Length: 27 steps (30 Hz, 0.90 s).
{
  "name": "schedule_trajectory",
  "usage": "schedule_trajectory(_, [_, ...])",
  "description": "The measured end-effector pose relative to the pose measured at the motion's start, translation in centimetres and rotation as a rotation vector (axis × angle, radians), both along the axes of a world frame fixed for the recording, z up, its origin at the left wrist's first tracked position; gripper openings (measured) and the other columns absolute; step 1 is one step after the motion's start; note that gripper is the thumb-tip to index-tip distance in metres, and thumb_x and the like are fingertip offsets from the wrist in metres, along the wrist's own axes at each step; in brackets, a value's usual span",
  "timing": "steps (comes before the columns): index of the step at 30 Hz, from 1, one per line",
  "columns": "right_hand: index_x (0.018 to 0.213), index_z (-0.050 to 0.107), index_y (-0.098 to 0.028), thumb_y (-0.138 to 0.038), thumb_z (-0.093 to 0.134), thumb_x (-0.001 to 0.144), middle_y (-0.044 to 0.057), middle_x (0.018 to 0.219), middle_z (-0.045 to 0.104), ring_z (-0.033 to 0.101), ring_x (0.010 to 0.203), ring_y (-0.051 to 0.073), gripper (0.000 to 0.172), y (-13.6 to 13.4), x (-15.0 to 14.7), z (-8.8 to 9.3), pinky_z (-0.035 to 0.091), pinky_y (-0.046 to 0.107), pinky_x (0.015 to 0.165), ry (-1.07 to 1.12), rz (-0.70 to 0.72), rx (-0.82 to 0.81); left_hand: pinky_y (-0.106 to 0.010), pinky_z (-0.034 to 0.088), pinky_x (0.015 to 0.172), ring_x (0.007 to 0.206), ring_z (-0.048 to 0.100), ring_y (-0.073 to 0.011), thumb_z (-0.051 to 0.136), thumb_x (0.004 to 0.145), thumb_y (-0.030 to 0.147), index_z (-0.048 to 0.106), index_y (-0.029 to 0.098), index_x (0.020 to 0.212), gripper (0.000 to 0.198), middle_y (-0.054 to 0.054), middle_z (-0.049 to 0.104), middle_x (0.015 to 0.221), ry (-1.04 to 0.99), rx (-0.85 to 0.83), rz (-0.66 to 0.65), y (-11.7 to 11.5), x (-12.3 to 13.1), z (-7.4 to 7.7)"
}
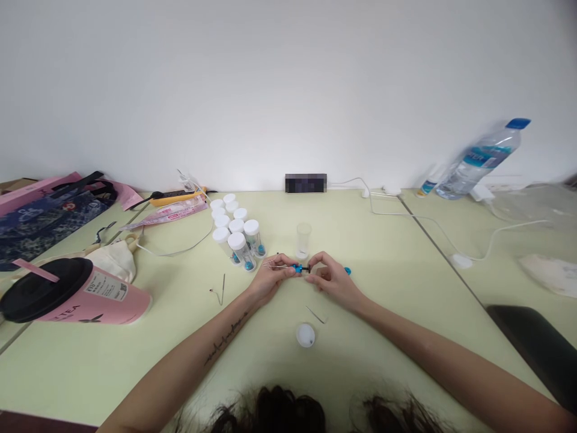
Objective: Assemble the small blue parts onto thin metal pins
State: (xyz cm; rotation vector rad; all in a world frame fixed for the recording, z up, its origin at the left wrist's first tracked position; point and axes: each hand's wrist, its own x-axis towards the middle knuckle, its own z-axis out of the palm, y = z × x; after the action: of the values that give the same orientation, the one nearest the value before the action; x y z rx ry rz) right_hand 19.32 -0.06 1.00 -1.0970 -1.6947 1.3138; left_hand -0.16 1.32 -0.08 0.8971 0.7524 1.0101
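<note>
My left hand (271,275) and my right hand (329,275) meet at the middle of the pale green table (180,337). Both are closed in a pinch around a small blue piece (298,268) held between them. The left fingers also grip thin metal tweezers (276,263) that point at the piece. Just behind the hands stands an open clear vial (303,240). A white cap (305,335) lies on the table in front of the hands, with a thin metal needle (316,314) next to it. Another blue bit (347,270) shows beside my right hand.
A cluster of white-capped vials (235,231) stands left of the hands. A pink cup with a black lid (74,293) lies at the left. A bent wire tool (220,291), white cables (406,213), a water bottle (482,157) and bags (49,207) ring the table.
</note>
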Motion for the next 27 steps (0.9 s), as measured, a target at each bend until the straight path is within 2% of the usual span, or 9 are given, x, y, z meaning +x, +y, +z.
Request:
schedule_trajectory(4, [0.084, 0.050, -0.020, -0.048, 0.040, 0.092, -0.005, 0.052, 0.048, 0.044, 0.046, 0.010, 0.031, 0.01, 0.02, 0.07, 0.035, 0.022, 0.047, -0.010, 0.015, 0.003, -0.028, 0.047, 0.078, 0.074, 0.064, -0.0134, 0.079, 0.061, 0.019, 0.066, 0.013, 0.076, 0.021, -0.004, 0.070, 0.078, -0.004, 0.005, -0.014, -0.02, 0.06, 0.00])
schedule_trajectory(10, [0.094, 0.049, -0.022, -0.042, 0.060, 0.082, -0.003, 0.072, 0.055, 0.051, 0.051, 0.010, 0.026, 0.05, -0.04, 0.08, 0.041, 0.023, 0.051, -0.014, 0.022, 0.017, -0.027, 0.047, 0.074, 0.072, 0.063, -0.0125, 0.079, 0.062, 0.020, 0.066, 0.014, 0.077, 0.021, -0.003, 0.070, 0.078, -0.013, 0.013, -0.015, 0.07, 0.02, -0.19])
schedule_trajectory(15, [0.081, 0.054, -0.019, -0.045, 0.056, 0.084, -0.004, 0.058, 0.050, 0.049, 0.049, 0.011, 0.026, 0.11, 0.00, -0.33, 0.037, 0.022, 0.049, -0.055, 0.021, 0.029, -0.028, 0.047, 0.077, 0.075, 0.064, -0.0135, 0.078, 0.063, 0.019, 0.066, 0.012, 0.078, 0.020, -0.005, 0.070, 0.078, -0.009, 0.016, -0.045, 0.04, -0.06, -0.10])
schedule_trajectory(18, [0.067, 0.056, -0.017, -0.048, 0.044, 0.090, -0.003, 0.052, 0.049, 0.047, 0.049, 0.011, 0.040, 0.07, 0.05, -0.22, 0.036, 0.023, 0.051, -0.075, 0.043, 0.036, -0.030, 0.048, 0.080, 0.076, 0.064, -0.0139, 0.078, 0.063, 0.018, 0.066, 0.012, 0.077, 0.020, -0.005, 0.070, 0.080, -0.005, 0.023, -0.054, 0.02, -0.07, 0.00])
schedule_trajectory(20, [0.069, 0.057, -0.017, -0.049, 0.040, 0.092, -0.003, 0.052, 0.049, 0.046, 0.048, 0.011, 0.043, 0.04, 0.06, -0.04, 0.036, 0.023, 0.051, -0.072, 0.044, 0.037, -0.030, 0.048, 0.080, 0.076, 0.064, -0.0139, 0.078, 0.063, 0.018, 0.066, 0.012, 0.077, 0.020, -0.004, 0.069, 0.080, -0.003, 0.029, -0.055, 0.02, -0.07, 0.02])
schedule_trajectory(23, [0.082, 0.054, -0.019, -0.050, 0.043, 0.091, -0.004, 0.055, 0.049, 0.045, 0.047, 0.010, 0.034, 0.00, 0.03, 0.15, 0.036, 0.022, 0.049, -0.052, 0.035, 0.027, -0.029, 0.048, 0.079, 0.075, 0.063, -0.0132, 0.077, 0.064, 0.017, 0.066, 0.012, 0.077, 0.019, -0.003, 0.069, 0.078, 0.001, 0.040, -0.054, -0.01, -0.04, 0.02])
schedule_trajectory(25, [0.078, 0.052, -0.019, -0.050, 0.043, 0.091, -0.004, 0.055, 0.049, 0.046, 0.047, 0.010, 0.035, 0.02, 0.01, 0.13, 0.036, 0.022, 0.048, -0.045, 0.039, 0.018, -0.030, 0.048, 0.078, 0.074, 0.063, -0.0135, 0.078, 0.063, 0.017, 0.066, 0.012, 0.077, 0.019, -0.003, 0.069, 0.077, 0.006, 0.046, -0.058, -0.05, 0.01, 0.03])
schedule_trajectory(27, [0.068, 0.051, -0.018, -0.051, 0.039, 0.092, -0.002, 0.053, 0.050, 0.046, 0.047, 0.011, 0.042, 0.07, -0.01, 0.01, 0.036, 0.023, 0.049, -0.048, 0.048, 0.011, -0.032, 0.049, 0.078, 0.073, 0.063, -0.0144, 0.078, 0.062, 0.017, 0.066, 0.012, 0.077, 0.019, -0.003, 0.068, 0.075, 0.012, 0.053, -0.068, -0.09, 0.08, 0.04])
